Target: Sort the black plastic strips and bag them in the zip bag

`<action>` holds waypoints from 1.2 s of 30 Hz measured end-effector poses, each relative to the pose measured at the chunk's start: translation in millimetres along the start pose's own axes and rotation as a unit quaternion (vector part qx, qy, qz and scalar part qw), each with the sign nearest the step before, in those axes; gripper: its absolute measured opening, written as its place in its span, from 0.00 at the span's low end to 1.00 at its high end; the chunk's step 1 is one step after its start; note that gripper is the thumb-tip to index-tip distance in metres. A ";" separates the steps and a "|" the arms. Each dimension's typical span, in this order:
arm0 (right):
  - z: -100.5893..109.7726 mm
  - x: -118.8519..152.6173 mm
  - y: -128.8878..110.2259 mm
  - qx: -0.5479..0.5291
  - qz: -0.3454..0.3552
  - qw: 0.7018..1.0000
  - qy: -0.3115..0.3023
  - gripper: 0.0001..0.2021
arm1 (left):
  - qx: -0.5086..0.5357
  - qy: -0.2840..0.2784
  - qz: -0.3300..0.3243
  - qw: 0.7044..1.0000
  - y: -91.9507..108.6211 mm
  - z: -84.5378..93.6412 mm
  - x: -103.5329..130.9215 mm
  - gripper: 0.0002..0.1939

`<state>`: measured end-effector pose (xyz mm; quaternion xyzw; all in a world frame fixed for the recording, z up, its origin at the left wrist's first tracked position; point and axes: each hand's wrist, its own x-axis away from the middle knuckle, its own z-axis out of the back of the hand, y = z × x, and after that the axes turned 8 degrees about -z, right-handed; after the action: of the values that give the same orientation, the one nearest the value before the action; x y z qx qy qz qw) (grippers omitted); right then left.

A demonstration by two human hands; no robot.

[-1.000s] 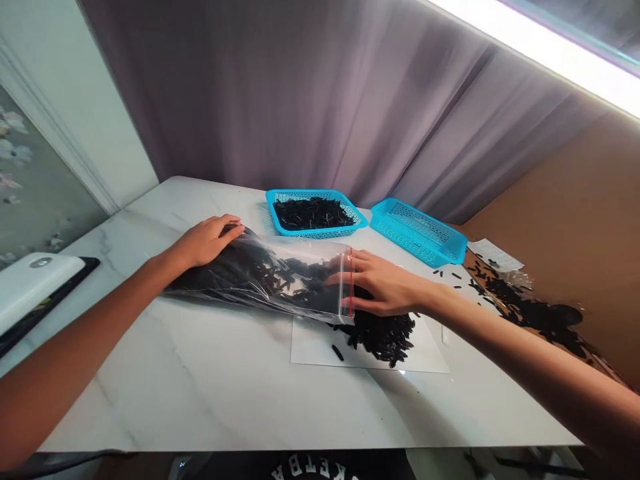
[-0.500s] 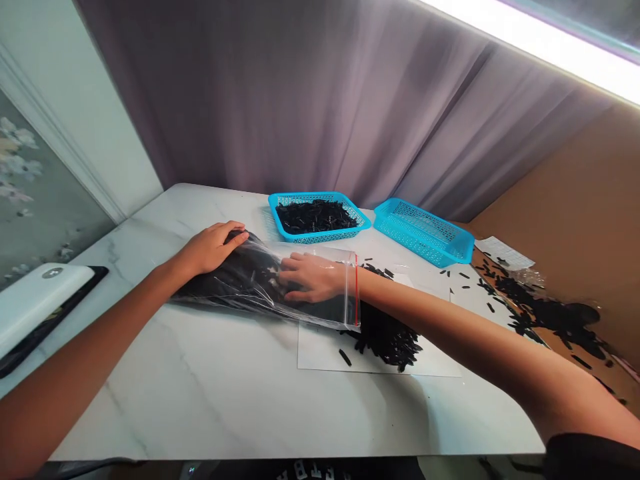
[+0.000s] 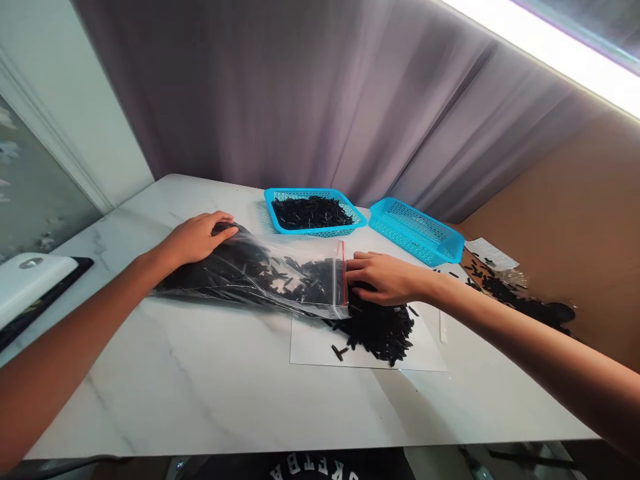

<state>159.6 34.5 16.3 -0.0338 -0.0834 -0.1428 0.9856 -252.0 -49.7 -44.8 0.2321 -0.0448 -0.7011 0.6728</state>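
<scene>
At the far left edge of the table (image 3: 200,400) lies a white device (image 3: 30,283), well apart from the work. The left hand (image 3: 193,239) rests palm-down on the closed end of a clear bag (image 3: 260,277), fingers spread flat over it and pressing rather than gripping. The bag lies on its side with its long axis running left to right, full of small black pieces, and its red-striped mouth (image 3: 344,280) points toward the right hand (image 3: 385,279). That hand sits just at the mouth, fingers curled loosely over the pile of black pieces (image 3: 380,330) spilled onto a white sheet (image 3: 425,353) (whether it pinches any, I cannot tell). The right hand is the nearer one to the opening. Behind stand two blue baskets: one (image 3: 313,212) holding black pieces, the other (image 3: 417,230) seemingly bare. The near side of the table offers open room; more pieces (image 3: 520,303) lie scattered at the right.
</scene>
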 end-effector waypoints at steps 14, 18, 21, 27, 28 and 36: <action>-37.7 -100.7 -33.2 -0.045 0.034 0.996 0.072 0.25 | 0.019 0.005 -0.023 1.000 -11.2 -2.5 0.1 0.30; -39.4 -130.2 -32.7 -0.046 0.016 0.996 0.080 0.24 | 0.012 -0.002 -0.021 1.000 -10.0 -2.0 0.3 0.29; -40.3 -124.7 -27.7 -0.047 0.018 0.996 0.070 0.18 | 0.008 -0.001 -0.014 1.000 -7.3 -1.5 0.7 0.28; -36.7 -76.7 -11.6 -0.039 0.052 0.997 0.034 0.11 | 0.011 0.003 -0.009 1.000 -3.5 -1.1 1.3 0.27; -33.6 -68.5 -10.1 -0.039 0.056 0.997 0.031 0.12 | 0.011 0.004 -0.010 1.000 -3.6 -1.2 1.2 0.27; -10.1 -13.6 -6.3 -0.037 0.029 0.999 0.025 0.10 | 0.006 0.006 -0.008 1.000 -9.3 -1.8 -1.0 0.27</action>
<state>146.5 31.3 4.3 -0.0694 -0.0528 -0.1181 0.9892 -259.9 -47.5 -49.6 0.2407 -0.0429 -0.7050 0.6658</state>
